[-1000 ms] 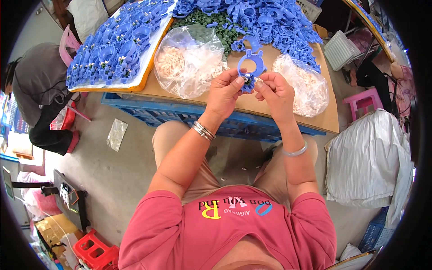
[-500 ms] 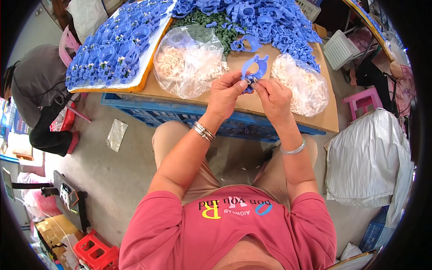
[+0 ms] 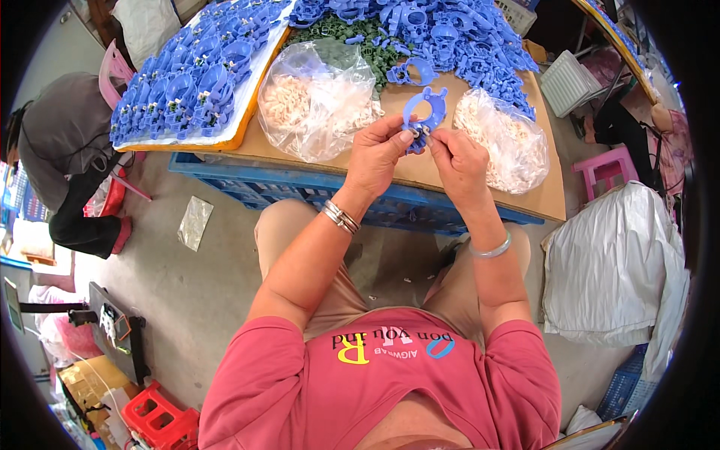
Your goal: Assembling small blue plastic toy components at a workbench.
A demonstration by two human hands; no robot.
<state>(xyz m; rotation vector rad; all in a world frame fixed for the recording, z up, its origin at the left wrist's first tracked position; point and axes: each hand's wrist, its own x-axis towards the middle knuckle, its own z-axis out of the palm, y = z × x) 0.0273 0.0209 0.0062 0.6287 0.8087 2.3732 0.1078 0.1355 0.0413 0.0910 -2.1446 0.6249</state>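
A blue plastic ring-shaped part (image 3: 433, 120) is held upright over the near edge of the cardboard tabletop. My left hand (image 3: 376, 156) grips its lower left side between thumb and fingers. My right hand (image 3: 460, 162) is pinched at the lower right of the same part, where small pale and dark bits show; the fingertips partly hide them. On the left lies a clear bag of small cream-coloured pieces (image 3: 287, 109), and another such bag (image 3: 504, 142) lies to the right of my right hand. One loose blue ring part (image 3: 414, 73) rests just beyond the held one.
A heap of blue parts (image 3: 442, 37) and some dark green pieces (image 3: 360, 37) cover the back of the table. A yellow-edged tray (image 3: 238, 139) with rows of blue parts stands at left. Pink stool (image 3: 606, 169) and white sack (image 3: 607, 270) stand at right; a person sits at far left.
The ring part has tilted slightly and shifted a little. My right hand has moved slightly right and down along its lower edge, while my left hand stays nearly in place.
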